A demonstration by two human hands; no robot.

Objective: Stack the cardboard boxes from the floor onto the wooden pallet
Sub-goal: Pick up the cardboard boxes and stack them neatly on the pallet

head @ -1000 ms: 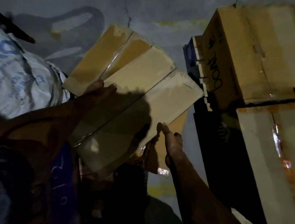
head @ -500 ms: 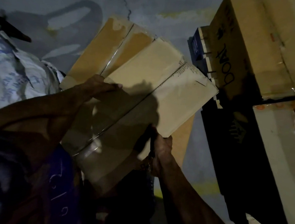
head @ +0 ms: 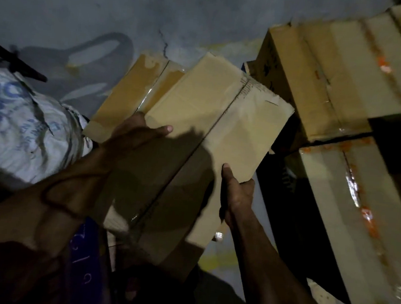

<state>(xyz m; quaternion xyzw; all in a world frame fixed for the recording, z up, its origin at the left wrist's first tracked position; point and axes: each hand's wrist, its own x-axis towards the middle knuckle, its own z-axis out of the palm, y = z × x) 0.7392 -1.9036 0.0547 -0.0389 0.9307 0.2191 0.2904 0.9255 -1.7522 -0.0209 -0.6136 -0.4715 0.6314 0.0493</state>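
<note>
There are four cardboard boxes in view: one box with a taped seam [head: 211, 128] in the middle, one darker box [head: 131, 99] just behind it, and two stacked boxes on the right, an upper one [head: 327, 73] and a lower one [head: 349, 213]. There are two hands, one left hand [head: 133, 136] and one right hand [head: 236, 196]. There is one white printed sack [head: 25, 124]. There is one dark rod [head: 16, 60].

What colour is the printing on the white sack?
Blue, on the white sack, head view.
</note>
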